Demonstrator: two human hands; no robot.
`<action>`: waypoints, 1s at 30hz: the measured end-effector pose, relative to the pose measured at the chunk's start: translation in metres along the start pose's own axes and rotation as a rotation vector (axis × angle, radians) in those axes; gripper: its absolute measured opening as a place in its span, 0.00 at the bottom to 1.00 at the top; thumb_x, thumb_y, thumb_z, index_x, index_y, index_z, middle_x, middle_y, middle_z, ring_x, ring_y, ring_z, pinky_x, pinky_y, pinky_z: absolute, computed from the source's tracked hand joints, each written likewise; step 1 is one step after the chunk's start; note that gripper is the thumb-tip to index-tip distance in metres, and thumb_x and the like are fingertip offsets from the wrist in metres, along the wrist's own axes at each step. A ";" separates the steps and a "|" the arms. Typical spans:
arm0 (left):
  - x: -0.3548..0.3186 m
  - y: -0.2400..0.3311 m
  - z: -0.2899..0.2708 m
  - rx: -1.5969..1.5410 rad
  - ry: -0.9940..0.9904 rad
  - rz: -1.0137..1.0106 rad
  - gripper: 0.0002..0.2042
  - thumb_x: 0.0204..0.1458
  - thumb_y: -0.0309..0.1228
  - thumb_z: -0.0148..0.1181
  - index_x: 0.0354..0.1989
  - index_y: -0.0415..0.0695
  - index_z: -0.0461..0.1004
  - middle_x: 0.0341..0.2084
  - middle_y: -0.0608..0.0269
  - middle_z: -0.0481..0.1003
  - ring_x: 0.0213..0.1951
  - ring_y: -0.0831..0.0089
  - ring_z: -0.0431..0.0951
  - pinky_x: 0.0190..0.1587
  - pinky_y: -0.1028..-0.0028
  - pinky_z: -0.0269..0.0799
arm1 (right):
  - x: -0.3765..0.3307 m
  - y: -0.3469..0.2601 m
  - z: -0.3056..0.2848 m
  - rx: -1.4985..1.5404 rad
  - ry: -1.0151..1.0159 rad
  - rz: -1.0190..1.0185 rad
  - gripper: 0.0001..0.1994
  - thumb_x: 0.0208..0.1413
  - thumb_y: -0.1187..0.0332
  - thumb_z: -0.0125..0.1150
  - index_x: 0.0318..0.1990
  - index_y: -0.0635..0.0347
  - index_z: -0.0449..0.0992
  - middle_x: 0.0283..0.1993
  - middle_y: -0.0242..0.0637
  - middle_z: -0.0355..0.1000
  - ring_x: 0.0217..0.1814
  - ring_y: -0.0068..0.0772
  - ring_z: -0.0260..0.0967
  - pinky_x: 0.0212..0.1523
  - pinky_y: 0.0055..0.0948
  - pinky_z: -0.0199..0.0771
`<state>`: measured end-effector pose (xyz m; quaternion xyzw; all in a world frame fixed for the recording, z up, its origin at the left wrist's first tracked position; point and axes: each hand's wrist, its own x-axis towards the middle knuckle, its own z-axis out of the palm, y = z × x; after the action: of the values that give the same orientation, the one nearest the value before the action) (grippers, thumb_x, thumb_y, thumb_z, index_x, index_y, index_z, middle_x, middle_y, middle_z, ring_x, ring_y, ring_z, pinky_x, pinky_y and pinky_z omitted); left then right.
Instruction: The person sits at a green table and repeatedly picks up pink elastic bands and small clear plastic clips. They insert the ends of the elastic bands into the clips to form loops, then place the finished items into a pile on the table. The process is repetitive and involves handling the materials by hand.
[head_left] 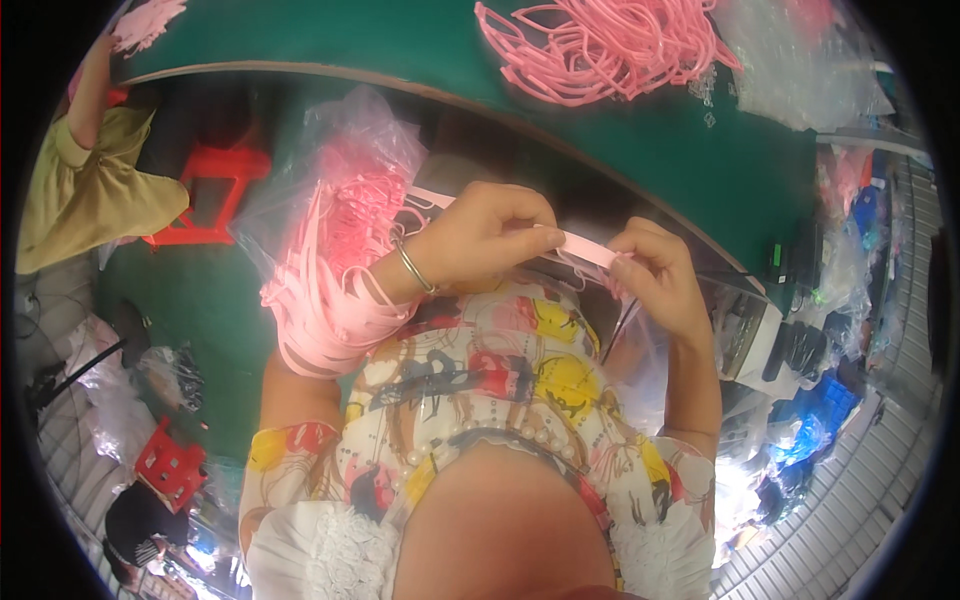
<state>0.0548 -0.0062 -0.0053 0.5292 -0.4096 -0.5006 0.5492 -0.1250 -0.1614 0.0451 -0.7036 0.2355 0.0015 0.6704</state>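
Strap [585, 249], pink, flat; one. Location: between the two hands, in front of the body, short of the table [380, 35]. Left hand [490, 222]: thumb and fingers pinching the strap's near stretch. Right hand [655, 270]: thumb and fingertips pinching the other side; short span bare between them.

Bundle [335, 315], pink straps, looped about the left forearm below a bracelet [413, 266]. Bag [365, 135], clear, beside it. Pile [610, 45], pink cords, on the table.

Handling, as judged: span best held flat and untwisted, with light, even tension; pinches level; loose loops of the bundle clear of the fingers.

Markings: none legible on strap, bundle or pile; bag too blurred to tell. Brands: none identifiable.
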 end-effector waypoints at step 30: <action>0.012 0.018 0.013 -0.026 -0.056 -0.145 0.18 0.61 0.43 0.46 0.33 0.39 0.71 0.31 0.67 0.70 0.34 0.81 0.67 0.39 0.80 0.63 | -0.020 0.048 -0.002 0.139 0.129 -0.128 0.03 0.42 0.77 0.55 0.20 0.64 0.73 0.22 0.31 0.65 0.29 0.21 0.60 0.30 0.23 0.57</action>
<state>0.0455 -0.0211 0.0126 0.5362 -0.3790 -0.5588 0.5066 -0.1592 -0.1566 0.0063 -0.6678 0.2322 -0.1029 0.6997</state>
